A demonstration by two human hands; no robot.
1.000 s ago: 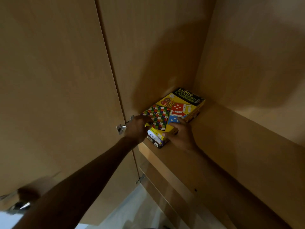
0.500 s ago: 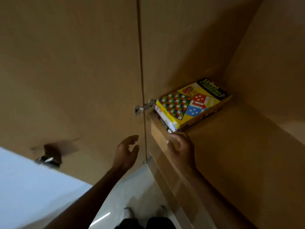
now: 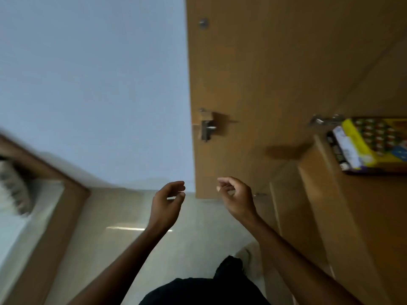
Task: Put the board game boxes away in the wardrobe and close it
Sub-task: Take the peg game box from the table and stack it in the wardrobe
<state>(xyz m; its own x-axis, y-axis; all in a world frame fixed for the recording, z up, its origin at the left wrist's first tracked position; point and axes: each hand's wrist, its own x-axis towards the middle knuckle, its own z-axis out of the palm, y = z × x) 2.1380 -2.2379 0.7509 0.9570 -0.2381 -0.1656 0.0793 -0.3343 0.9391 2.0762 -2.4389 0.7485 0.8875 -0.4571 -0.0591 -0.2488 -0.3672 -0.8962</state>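
A stack of board game boxes [image 3: 372, 146], the top one yellow with a chequered picture, lies on the wardrobe shelf [image 3: 312, 164] at the far right, partly cut off by the frame edge. The wardrobe door [image 3: 237, 73] stands open, its inner face towards me, with a metal lock [image 3: 207, 127] near its free edge. My left hand [image 3: 167, 203] hangs just left of the door's lower corner, fingers loosely curled and holding nothing. My right hand [image 3: 236, 197] hovers in front of the door's bottom edge, also empty with curled fingers, well left of the boxes.
A pale wall [image 3: 92, 84] fills the upper left. A wooden-framed panel [image 3: 50, 216] runs along the left side, blurred. The glossy floor [image 3: 132, 227] lies below, with my dark clothing [image 3: 198, 291] at the bottom. A hinge [image 3: 321, 119] sits beside the boxes.
Both hands have left the boxes and drawn back from the shelf. The view has swung left, so the boxes now sit at the far right and the door's free edge shows.
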